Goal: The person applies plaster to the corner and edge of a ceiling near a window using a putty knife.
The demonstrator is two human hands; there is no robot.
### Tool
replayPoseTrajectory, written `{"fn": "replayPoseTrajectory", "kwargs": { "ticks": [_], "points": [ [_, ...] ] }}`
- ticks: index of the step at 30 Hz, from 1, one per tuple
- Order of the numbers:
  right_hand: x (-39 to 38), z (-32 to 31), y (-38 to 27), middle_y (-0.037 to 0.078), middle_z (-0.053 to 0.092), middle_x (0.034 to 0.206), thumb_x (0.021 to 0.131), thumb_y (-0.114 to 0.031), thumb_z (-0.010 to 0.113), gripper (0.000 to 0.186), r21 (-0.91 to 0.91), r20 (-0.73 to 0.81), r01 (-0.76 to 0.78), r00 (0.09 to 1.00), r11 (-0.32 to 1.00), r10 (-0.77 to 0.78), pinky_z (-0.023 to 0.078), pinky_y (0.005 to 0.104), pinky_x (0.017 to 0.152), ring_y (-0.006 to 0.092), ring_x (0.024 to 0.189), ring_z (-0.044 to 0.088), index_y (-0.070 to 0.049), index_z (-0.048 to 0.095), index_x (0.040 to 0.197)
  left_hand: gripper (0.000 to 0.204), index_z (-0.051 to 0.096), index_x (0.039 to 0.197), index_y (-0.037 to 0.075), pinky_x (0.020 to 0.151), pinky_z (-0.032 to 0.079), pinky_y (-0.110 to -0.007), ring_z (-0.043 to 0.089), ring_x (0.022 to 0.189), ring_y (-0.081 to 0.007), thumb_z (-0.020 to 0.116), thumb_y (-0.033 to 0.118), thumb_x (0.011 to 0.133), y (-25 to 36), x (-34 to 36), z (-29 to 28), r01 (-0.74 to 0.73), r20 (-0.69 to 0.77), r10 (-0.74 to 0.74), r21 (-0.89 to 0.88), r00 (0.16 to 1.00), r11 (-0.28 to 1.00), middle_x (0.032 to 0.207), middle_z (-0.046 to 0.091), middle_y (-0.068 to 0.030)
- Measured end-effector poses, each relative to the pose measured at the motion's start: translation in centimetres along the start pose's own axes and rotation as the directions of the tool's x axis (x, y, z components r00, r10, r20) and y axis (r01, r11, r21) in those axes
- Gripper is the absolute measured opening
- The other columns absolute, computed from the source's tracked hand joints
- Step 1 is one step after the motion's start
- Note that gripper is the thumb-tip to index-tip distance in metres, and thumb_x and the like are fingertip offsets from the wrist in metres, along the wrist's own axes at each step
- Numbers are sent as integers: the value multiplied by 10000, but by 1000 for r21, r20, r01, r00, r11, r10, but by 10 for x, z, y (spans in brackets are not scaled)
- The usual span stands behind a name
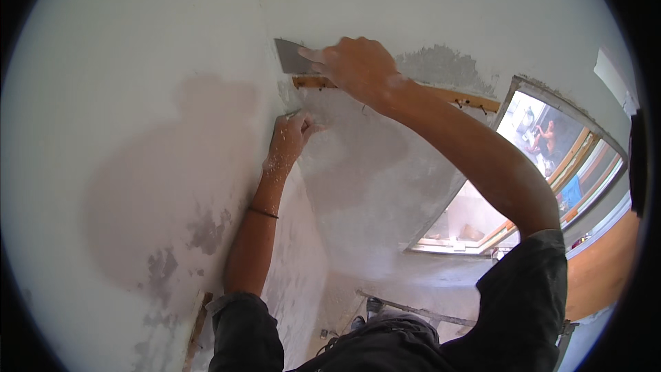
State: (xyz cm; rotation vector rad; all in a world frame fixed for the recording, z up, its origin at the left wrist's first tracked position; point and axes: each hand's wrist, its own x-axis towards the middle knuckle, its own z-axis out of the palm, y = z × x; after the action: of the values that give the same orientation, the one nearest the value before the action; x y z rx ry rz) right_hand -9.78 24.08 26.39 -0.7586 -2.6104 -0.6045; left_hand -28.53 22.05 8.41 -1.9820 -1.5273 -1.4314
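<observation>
My right hand (361, 69) is closed round a putty knife (292, 57), its handle hidden in my grip. The wide grey blade lies close to the pale wall (385, 0), beside the inner corner and just above a wooden strip (471, 101) with nails in it. Lower and to the left, my left hand (290, 134) is raised near the same corner, fingers curled and pressed together. Whether something small sits between them, I cannot make out. White specks cover that hand and wrist. A rough grey patch (444, 67) shows on the wall right of my right hand.
Right of my right forearm is a tilted-looking window with a wooden frame (575, 158); a person (547, 136) shows through it. Another wooden strip (197, 331) runs along the left wall. Below, a long bar (413, 308) crosses near my shoes (372, 305). An orange-brown panel (600, 265) stands at right.
</observation>
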Motion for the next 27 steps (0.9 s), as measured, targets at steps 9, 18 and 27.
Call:
{"fn": "replayPoseTrajectory", "kwargs": {
  "ticks": [9, 18, 27],
  "points": [
    [-139, -37, 124, 121, 610, 657, 934, -267, 598, 385, 213, -441, -189, 857, 958, 267, 493, 361, 626, 221, 567, 537, -272, 586, 1318, 368, 560, 681, 14, 502, 444, -336, 503, 467, -248, 791, 286, 770, 8, 2, 4, 19, 37, -23, 103, 999, 994, 554, 559, -115],
    [-358, 74, 72, -16, 420, 519, 1005, -115, 404, 525, 992, -64, -79, 346, 97, 936, 281, 203, 355, 44, 392, 364, -55, 238, 1499, 307, 589, 712, 29, 555, 465, -362, 565, 587, -247, 781, 256, 790, -8, -13, -3, 58, 46, -72, 255, 996, 965, 653, 604, -102],
    [-438, 188, -12, -23, 510, 608, 922, -109, 597, 524, 832, 550, -164, 369, -530, 749, 355, 211, 382, 51, 437, 452, -49, 337, 1373, 217, 665, 845, 28, 717, 491, -395, 615, 747, -267, 771, 212, 798, 4, -17, -14, 202, 121, -276, 424, 953, 883, 748, 645, -94]
  ]
}}
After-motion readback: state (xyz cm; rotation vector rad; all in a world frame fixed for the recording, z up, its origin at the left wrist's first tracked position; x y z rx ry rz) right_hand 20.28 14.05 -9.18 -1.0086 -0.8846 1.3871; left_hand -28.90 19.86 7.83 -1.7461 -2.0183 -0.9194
